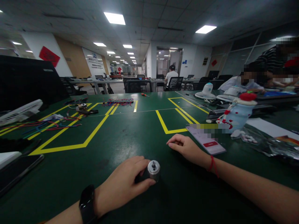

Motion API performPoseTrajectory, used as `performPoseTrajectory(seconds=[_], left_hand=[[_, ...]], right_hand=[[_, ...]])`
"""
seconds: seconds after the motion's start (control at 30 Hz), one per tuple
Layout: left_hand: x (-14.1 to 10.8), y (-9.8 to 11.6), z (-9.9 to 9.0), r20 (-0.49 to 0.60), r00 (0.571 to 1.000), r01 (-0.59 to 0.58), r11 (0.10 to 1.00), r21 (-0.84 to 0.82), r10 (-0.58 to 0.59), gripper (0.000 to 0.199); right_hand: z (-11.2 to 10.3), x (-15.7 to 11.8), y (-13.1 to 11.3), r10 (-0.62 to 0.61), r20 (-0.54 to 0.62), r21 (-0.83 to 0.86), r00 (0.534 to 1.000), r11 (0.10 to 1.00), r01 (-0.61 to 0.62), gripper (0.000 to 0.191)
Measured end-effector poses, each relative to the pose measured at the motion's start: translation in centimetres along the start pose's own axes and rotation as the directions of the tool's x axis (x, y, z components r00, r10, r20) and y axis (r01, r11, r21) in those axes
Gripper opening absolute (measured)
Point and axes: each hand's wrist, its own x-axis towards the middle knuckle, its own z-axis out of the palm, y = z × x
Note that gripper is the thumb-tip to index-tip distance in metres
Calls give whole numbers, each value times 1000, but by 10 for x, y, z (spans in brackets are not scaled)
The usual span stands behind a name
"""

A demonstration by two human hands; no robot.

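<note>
Nearest the camera, at six o'clock on the dark green counter (pixel 140 130), the person's left hand (pixel 123 185) rests with a black watch (pixel 87 203) on the wrist. Its fingers (pixel 143 183) are curled around a small cylindrical metal part (pixel 153 170), seemingly a little motor with a stub shaft pointing up and toward the camera; the dark rear of the part is hidden in the palm, so its full shape cannot be told. The part lies on the counter, gripped from its left side.

At about one o'clock from it, the right hand (pixel 185 147) lies knuckles up on the counter, fingers loosely folded under and holding nothing, a red string (pixel 212 164) around the wrist. Just beyond its knuckles, at two o'clock, a phone (pixel 206 140) lies face up with its screen lit.

The step in hand looks like steadying or picking up the motor-like part with the left hand alone. Any further handling would call for a firmer pinch on the metal body, or the idle right hand coming across to share the hold.

Farther off, coloured wires (pixel 53 124) sprawl at ten o'clock within yellow tape lines (pixel 93 133), and a snowman-shaped figure (pixel 235 116) stands at two o'clock. Other people sit at the far right.
</note>
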Motion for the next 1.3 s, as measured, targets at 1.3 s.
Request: performPoseTrajectory(seconds=[1.3], left_hand=[[2, 2, -3, -23, 998, -50, 998, 35, 51, 11]], right_hand=[[35, -29, -63, -313, 4, 185, 950, 934, 307, 5]])
